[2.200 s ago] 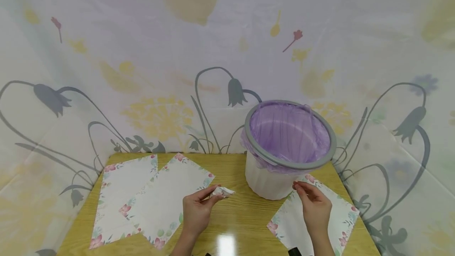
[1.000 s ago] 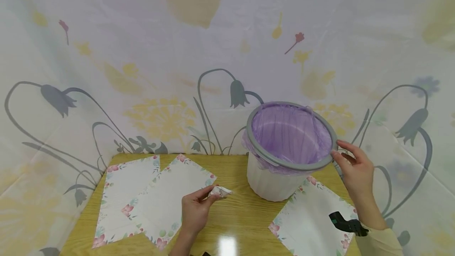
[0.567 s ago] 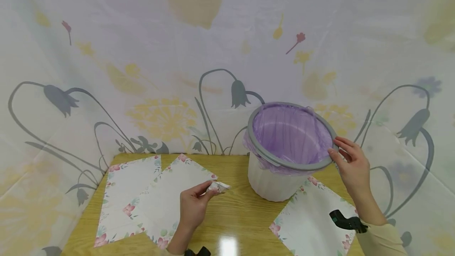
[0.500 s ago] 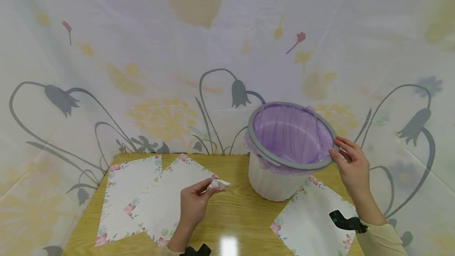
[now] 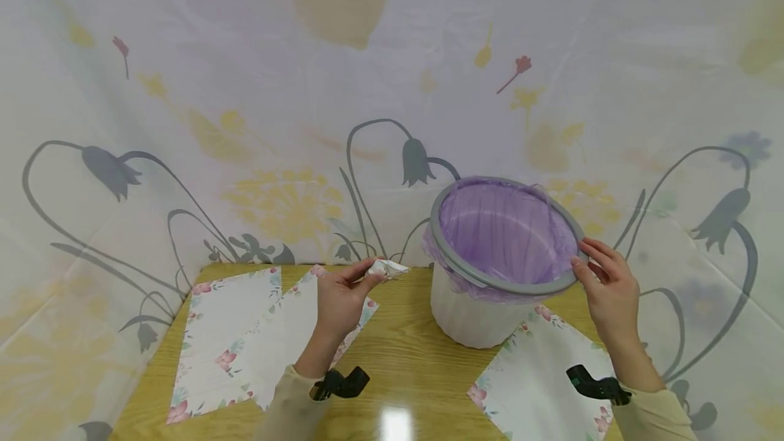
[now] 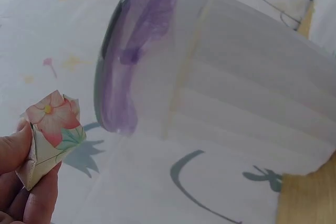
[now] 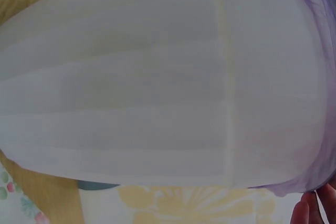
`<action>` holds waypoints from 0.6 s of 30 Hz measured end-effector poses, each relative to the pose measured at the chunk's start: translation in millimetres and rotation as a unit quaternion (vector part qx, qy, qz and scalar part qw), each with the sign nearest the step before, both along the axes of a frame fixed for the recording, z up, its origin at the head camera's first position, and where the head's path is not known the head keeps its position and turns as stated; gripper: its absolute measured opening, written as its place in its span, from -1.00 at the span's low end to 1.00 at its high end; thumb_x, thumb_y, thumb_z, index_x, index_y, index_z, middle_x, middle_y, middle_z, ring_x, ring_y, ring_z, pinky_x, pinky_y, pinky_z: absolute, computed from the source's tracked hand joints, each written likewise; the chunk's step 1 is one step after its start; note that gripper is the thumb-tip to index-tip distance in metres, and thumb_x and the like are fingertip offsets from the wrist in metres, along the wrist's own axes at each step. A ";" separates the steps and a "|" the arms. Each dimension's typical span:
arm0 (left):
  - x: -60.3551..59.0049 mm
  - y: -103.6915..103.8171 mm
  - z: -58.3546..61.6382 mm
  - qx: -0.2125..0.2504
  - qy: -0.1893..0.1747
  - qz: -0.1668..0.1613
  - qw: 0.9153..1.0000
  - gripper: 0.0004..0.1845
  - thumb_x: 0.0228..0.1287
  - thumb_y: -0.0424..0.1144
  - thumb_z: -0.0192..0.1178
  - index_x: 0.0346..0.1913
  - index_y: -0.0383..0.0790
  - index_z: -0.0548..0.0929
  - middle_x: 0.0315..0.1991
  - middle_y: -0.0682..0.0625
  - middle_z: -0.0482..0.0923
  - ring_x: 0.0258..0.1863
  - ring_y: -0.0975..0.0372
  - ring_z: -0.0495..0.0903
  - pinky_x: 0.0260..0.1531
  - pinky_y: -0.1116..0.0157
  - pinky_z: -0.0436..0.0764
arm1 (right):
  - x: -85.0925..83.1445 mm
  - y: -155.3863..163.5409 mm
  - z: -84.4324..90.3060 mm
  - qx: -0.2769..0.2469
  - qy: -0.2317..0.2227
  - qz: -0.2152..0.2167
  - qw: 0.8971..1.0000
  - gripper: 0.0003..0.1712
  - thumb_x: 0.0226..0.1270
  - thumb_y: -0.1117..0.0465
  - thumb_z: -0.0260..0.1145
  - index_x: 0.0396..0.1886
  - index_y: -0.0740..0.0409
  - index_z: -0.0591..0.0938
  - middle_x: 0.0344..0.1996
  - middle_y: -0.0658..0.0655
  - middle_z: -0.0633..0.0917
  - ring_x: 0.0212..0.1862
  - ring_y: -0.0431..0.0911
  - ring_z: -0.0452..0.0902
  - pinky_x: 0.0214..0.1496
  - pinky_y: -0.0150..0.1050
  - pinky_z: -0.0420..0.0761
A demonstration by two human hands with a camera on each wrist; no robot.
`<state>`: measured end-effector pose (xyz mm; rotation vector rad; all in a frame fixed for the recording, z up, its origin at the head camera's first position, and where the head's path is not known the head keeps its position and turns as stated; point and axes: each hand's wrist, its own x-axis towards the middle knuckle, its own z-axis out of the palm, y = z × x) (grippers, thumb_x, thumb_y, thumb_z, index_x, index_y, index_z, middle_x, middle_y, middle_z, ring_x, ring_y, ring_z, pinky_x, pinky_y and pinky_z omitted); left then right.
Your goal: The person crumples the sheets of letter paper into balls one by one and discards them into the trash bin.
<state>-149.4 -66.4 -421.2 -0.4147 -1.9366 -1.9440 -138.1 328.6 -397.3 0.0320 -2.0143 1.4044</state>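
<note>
My left hand [image 5: 339, 303] pinches a small folded piece of white floral paper [image 5: 388, 268] between thumb and fingers, raised to the left of the trash can [image 5: 471, 318]. A pink flower print faces the camera on the folded paper [image 6: 55, 127] in the left wrist view. The can is white and ribbed, with a grey rim ring [image 5: 436, 223] and a purple bag [image 5: 496, 223] lining it. On the far right, my right hand [image 5: 614, 298] grips the rim with thumb and fingertips. Only a few of its fingertips [image 7: 300, 212] show in the right wrist view.
Two overlapping floral sheets [image 5: 226, 339] lie on the left of the wooden table [image 5: 404, 359]. Another floral sheet [image 5: 545, 386] lies in front of the can on the right. A flower-patterned cloth [image 5: 275, 121] hangs close behind the table.
My right hand has gone from above the right sheet to the can's rim and stays there. Recently my left hand has risen and moved forward with the folded paper, toward the can.
</note>
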 end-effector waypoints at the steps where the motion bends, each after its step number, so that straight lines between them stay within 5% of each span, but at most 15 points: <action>1: -5.3 1.2 1.5 0.000 0.002 -0.004 1.000 -0.70 0.19 -0.46 0.38 -0.02 -0.49 0.71 -0.12 -0.23 0.72 -0.21 0.17 0.75 -0.23 0.34 0.70 | -0.2 0.1 -0.3 -0.002 0.001 0.000 1.000 -0.65 0.27 0.55 0.32 0.06 0.58 0.60 0.08 -0.04 0.60 0.18 -0.22 0.42 0.10 -0.54 0.47; 9: -32.5 18.6 36.6 -0.006 0.052 -0.036 0.998 -0.74 0.19 -0.42 0.40 -0.05 -0.41 0.75 -0.13 -0.21 0.73 -0.19 0.13 0.75 -0.30 0.40 0.69 | -0.6 0.1 -3.1 -0.016 0.009 -0.002 1.000 -0.64 0.27 0.56 0.31 0.07 0.60 0.58 0.10 0.00 0.59 0.19 -0.19 0.42 0.10 -0.53 0.47; 18: -61.1 39.7 65.9 -0.032 0.038 -0.071 0.996 -0.72 0.23 -0.37 0.39 0.00 -0.36 0.74 -0.10 -0.17 0.73 -0.12 0.10 0.73 -0.16 0.32 0.69 | -2.0 -1.6 -3.6 -0.035 0.010 -0.002 0.999 -0.66 0.28 0.57 0.29 0.05 0.63 0.58 0.08 -0.01 0.60 0.18 -0.19 0.42 0.08 -0.55 0.48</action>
